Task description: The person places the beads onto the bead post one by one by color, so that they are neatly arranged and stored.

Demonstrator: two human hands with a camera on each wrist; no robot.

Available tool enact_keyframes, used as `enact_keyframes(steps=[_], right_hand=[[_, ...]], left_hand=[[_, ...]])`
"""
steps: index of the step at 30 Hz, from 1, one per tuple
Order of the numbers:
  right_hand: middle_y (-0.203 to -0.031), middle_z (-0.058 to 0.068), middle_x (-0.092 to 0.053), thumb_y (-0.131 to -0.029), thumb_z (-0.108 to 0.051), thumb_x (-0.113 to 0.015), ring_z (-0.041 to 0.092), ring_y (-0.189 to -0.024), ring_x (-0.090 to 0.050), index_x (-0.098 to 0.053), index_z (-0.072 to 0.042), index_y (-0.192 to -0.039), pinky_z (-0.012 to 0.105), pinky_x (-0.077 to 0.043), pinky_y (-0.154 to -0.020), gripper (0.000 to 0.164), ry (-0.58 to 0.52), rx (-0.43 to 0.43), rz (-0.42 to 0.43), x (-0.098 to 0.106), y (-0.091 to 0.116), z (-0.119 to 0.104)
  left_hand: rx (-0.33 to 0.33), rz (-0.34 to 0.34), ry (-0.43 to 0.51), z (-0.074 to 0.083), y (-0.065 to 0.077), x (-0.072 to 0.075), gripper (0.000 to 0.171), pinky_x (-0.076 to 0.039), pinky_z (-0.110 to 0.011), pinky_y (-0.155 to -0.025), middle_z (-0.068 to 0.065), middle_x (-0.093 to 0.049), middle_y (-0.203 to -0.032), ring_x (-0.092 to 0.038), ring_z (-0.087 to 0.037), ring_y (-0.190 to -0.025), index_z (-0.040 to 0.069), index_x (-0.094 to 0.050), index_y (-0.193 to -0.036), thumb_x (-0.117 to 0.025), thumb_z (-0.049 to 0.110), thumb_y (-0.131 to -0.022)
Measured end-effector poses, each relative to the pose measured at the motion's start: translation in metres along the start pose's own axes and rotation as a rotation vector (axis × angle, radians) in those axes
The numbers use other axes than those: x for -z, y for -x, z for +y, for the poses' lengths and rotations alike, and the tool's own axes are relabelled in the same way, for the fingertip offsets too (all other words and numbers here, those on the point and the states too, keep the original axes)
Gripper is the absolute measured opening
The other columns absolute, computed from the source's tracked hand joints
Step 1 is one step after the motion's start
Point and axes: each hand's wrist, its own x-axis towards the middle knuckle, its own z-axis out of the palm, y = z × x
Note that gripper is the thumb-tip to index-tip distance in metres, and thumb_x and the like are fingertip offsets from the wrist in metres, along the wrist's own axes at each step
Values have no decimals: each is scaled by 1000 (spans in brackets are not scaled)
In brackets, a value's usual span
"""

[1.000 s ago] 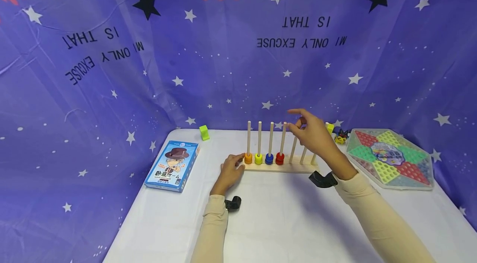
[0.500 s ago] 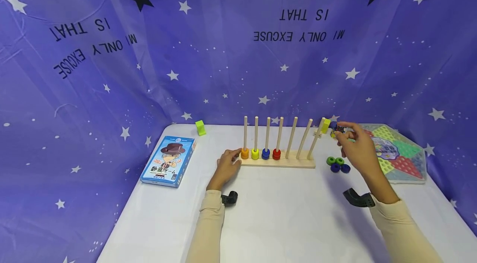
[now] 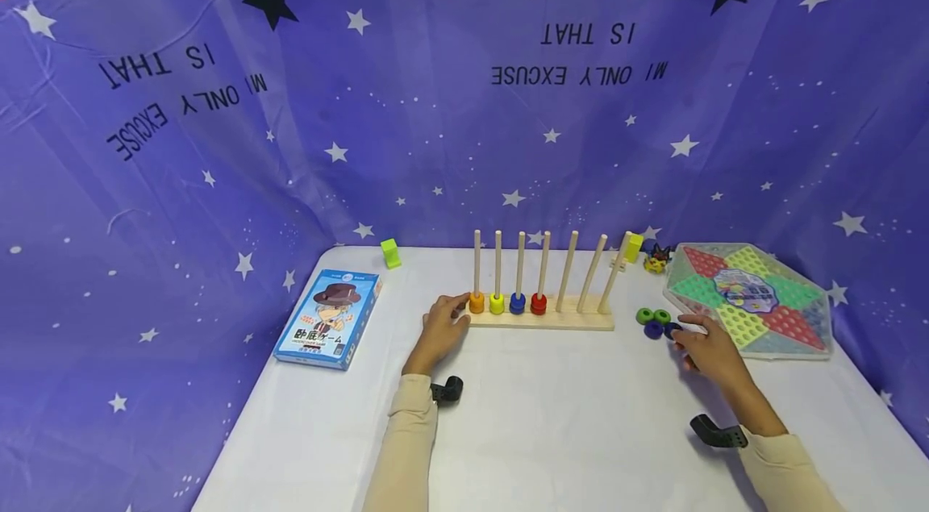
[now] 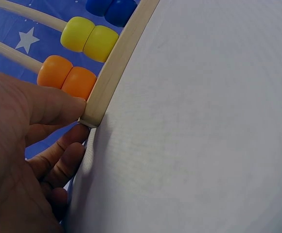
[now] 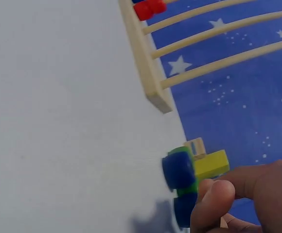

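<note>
A wooden peg rack carries orange beads, yellow beads, blue beads and red beads, each colour on its own peg. Three pegs on the right bear no beads. My left hand grips the rack's left end; in the left wrist view its thumb presses beside the orange beads. Two green beads and two dark blue beads lie on the table right of the rack. My right hand has its fingertips at the right-hand dark blue bead; whether they pinch it is hidden.
A blue card-game box lies at the left. A lime block stands at the back left, and a yellow block behind the rack. Beside it is a small toy figure. A hexagonal Chinese checkers board lies at the right.
My right hand has moved from above the rack's bare pegs rightward and down to the loose beads, which its arm hid at first. My left hand stays at the rack's end.
</note>
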Motion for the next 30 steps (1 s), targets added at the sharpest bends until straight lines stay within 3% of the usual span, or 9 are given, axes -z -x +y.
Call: enact_keyframes(steps=[10, 16, 21, 30], right_hand=[[-74, 0, -65, -96, -28, -54, 17, -51, -59, -39, 4, -133, 29, -47, -48, 52, 55, -30, 25, -12, -3, 14], [-74, 6, -65, -96, -34, -53, 19, -54, -62, -45, 3, -130, 29, -43, -49, 50, 155, -3, 89, -7, 6, 3], [-78, 13, -67, -96, -44, -51, 20, -56, -62, -47, 1, -131, 29, -41, -56, 57, 200, 107, 165, 3, 15, -35], [-73, 3, -67, -93, -46, -56, 19, -52, -59, -52, -4, -129, 32, -41, -51, 56, 218, 299, 257, 6, 21, -132]], left_hand=[[-6, 0, 34, -4, 3, -6, 44, -25, -42, -85, -3, -57, -110, -52, -16, -96, 15, -55, -135, -62, 14, -91], [-11, 2, 31, -2, 3, -4, 44, -26, -43, -85, -3, -57, -110, -52, -16, -96, 14, -56, -135, -62, 13, -91], [-1, 1, 10, 1, 2, -1, 44, -26, -42, -84, -2, -57, -109, -52, -17, -97, 15, -56, -135, -62, 13, -91], [0, 2, 14, 5, 3, 2, 43, -26, -43, -84, -4, -58, -111, -52, -19, -98, 14, -56, -134, -60, 13, -91]])
